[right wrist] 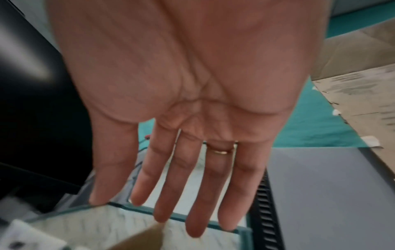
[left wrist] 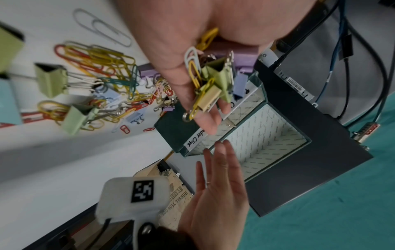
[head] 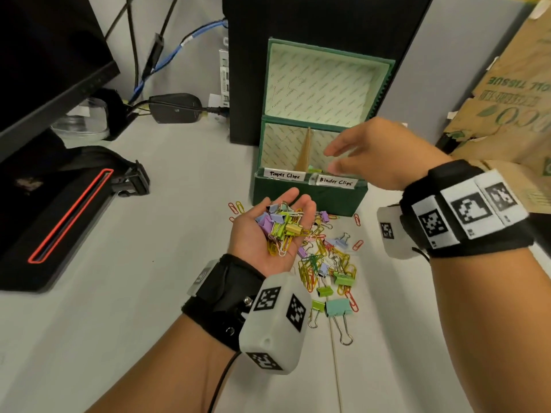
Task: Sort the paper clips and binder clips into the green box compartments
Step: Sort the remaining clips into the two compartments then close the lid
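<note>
The green box [head: 310, 195] stands open on the white desk, its lid [head: 325, 84] leaning back. A cardboard divider [head: 305, 150] splits it into a left compartment labelled "Paper Clips" [head: 284, 174] and a right one labelled "Binder Clips" [head: 335, 181]. My left hand [head: 298, 201] is palm up in front of the box and carries a mixed heap of clips [head: 281, 225] [left wrist: 213, 81]. My right hand [head: 331, 159] [right wrist: 171, 203] hovers over the binder clip side, fingers straight and palm empty. A loose pile of coloured clips [head: 328, 260] [left wrist: 107, 81] lies on the desk below my left hand.
A black computer tower [head: 298, 19] stands right behind the box. A cardboard carton [head: 512, 99] is at the right. A monitor [head: 44, 70], a black case with a red outline [head: 59, 219], a power adapter [head: 176, 108] and cables fill the left and back.
</note>
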A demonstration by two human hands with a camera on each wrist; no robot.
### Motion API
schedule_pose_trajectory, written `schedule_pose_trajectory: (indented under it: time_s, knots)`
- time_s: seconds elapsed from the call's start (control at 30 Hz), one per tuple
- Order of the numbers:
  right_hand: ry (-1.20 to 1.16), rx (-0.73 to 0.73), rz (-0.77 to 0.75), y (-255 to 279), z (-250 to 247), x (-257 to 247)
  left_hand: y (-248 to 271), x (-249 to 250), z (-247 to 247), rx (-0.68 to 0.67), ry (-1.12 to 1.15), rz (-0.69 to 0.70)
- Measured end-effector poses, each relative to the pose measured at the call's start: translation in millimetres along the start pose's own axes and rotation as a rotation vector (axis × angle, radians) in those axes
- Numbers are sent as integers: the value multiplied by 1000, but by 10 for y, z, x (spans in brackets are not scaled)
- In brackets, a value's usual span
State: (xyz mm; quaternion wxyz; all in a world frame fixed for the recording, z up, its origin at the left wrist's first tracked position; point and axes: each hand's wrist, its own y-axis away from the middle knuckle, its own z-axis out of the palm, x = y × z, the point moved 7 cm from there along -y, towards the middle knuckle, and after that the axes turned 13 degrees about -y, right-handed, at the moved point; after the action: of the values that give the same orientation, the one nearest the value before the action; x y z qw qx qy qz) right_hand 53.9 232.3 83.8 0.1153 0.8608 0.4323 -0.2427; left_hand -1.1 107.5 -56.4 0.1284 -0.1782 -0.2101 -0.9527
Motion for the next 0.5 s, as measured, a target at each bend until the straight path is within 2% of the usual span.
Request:
schedule_pose_trajectory:
  time_s: [0.07, 0.17, 0.23, 0.37, 0.5]
  knots:
    - [-30, -43, -73, 135, 42, -181, 7, -3, -1, 9, -2, 1]
    - [-74, -207, -154, 375, 206, -470, 51, -10, 35, 6, -59, 10]
    - [-18, -290, -188, 501, 349, -579, 84, -19, 68, -9, -97, 7]
    - [178, -303, -222, 579, 571, -628, 110, 6, 83, -34, -89, 32]
    - [182, -254, -205, 540, 570, -583, 109, -3, 86, -27, -62, 43]
